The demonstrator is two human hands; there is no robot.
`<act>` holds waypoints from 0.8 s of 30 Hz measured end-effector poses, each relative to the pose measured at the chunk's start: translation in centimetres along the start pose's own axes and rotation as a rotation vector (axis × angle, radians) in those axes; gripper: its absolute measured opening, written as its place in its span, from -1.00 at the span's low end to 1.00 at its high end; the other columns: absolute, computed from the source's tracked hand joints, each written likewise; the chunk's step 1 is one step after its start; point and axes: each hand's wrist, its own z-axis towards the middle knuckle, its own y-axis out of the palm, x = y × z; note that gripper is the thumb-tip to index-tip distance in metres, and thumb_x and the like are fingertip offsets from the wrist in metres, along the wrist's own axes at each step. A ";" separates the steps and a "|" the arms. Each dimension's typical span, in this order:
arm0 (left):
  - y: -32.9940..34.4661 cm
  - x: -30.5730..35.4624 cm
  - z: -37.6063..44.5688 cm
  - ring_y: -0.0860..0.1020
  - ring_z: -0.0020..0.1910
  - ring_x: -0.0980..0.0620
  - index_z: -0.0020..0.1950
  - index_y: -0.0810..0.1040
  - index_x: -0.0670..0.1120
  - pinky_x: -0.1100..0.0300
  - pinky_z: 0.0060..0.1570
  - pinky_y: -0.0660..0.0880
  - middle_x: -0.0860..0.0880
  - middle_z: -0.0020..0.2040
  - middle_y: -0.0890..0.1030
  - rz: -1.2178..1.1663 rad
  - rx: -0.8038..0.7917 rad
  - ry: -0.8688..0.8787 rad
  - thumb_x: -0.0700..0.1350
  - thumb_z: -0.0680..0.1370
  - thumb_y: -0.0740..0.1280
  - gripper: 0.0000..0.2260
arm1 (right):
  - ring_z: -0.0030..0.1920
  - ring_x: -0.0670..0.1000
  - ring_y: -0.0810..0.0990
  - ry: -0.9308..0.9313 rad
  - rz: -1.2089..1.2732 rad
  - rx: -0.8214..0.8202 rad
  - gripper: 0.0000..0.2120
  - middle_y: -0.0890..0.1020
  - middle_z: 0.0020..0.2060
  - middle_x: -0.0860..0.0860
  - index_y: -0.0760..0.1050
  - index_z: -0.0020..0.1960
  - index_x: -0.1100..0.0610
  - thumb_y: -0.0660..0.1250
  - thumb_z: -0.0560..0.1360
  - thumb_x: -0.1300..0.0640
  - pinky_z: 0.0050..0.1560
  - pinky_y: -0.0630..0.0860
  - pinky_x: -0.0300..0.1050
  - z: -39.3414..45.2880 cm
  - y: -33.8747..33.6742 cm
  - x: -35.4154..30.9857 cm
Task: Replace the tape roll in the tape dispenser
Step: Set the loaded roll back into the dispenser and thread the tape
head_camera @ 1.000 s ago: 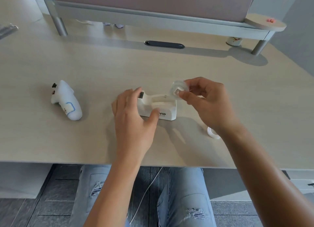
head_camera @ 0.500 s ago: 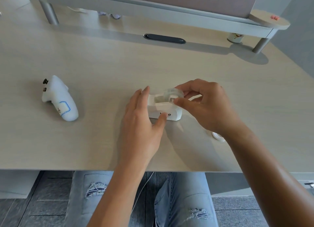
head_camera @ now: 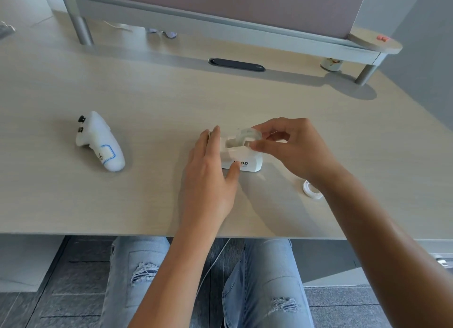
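Observation:
A small white tape dispenser with dark lettering stands on the desk near the front middle. My left hand grips its left end, fingers over the far side and thumb on the near side. A clear tape roll sits tilted in the top of the dispenser's slot. My right hand pinches that roll between thumb and fingers. A white empty tape core lies on the desk to the right, partly hidden by my right wrist.
A white handheld controller lies on the desk at the left. A raised shelf on metal legs runs along the back, with a dark cable slot in front of it and a small jar beneath. The desk's front edge is close to my legs.
My right hand has brought the clear roll down from above the dispenser's right end into its slot. My left hand has stayed on the dispenser.

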 end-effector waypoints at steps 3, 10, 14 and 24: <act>0.0 0.0 0.1 0.29 0.61 -0.10 0.65 0.21 0.00 -0.09 0.51 0.36 -0.06 0.65 0.28 -0.002 -0.001 0.002 -0.06 0.60 0.41 -0.34 | 0.03 0.05 0.70 0.018 -0.010 0.022 -0.85 0.74 0.00 -0.03 0.71 -0.03 -0.18 0.53 0.52 0.08 0.15 0.62 -0.02 -0.1 0.5 -0.1; -0.1 -0.1 0.0 0.28 0.61 -0.07 0.65 0.19 0.04 -0.08 0.50 0.37 -0.03 0.65 0.28 -0.016 -0.001 -0.005 -0.03 0.60 0.39 -0.34 | 0.01 -0.03 0.69 -0.025 -0.155 0.037 -0.83 0.70 0.00 -0.04 0.73 0.15 -0.05 0.48 0.57 0.04 0.10 0.62 -0.09 0.0 0.6 -0.4; 0.0 -0.2 0.1 0.30 0.61 -0.07 0.64 0.21 0.05 -0.09 0.50 0.37 -0.02 0.64 0.30 -0.024 0.002 -0.007 -0.02 0.60 0.39 -0.35 | 0.02 -0.04 0.69 -0.032 -0.185 0.028 -0.76 0.69 0.02 -0.06 0.69 0.23 -0.05 0.47 0.57 0.03 0.00 0.53 -0.31 0.0 0.2 -0.3; -0.4 0.0 -0.1 0.38 0.52 0.01 0.66 0.15 0.02 0.02 0.36 0.43 0.10 0.59 0.36 -0.052 0.020 -0.051 -0.02 0.61 0.38 -0.33 | -0.15 -0.12 0.69 -0.069 -0.161 0.104 -0.89 0.75 -0.10 -0.03 0.75 0.02 0.03 0.55 0.50 0.16 -0.13 0.54 -0.45 0.3 0.5 -0.1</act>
